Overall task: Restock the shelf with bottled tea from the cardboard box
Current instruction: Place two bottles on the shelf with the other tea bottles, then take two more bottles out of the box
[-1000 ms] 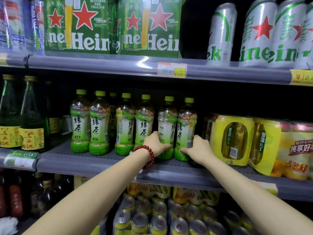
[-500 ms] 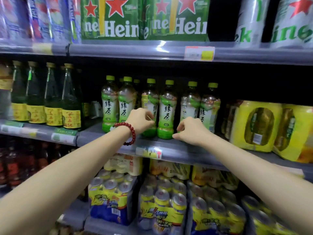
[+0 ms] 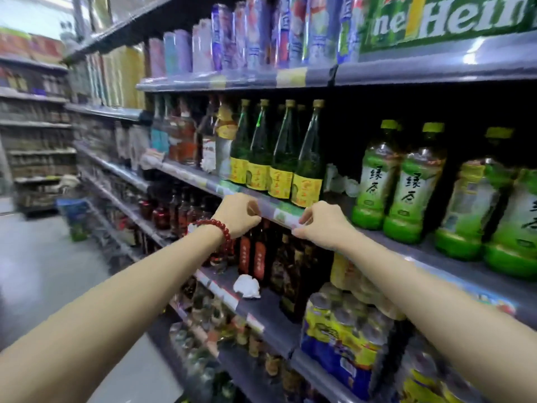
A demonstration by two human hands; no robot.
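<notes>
While both forearms reach out from the near edge, the left hand and right hand hover with fingers loosely curled and holding nothing, just in front of the shelf's front edge. Right of the right hand, the green tea bottles stand upright in a row on that shelf, close to its lip. Behind the hands stand green glass bottles with yellow labels. Open aisle floor lies to the left, running far back.
</notes>
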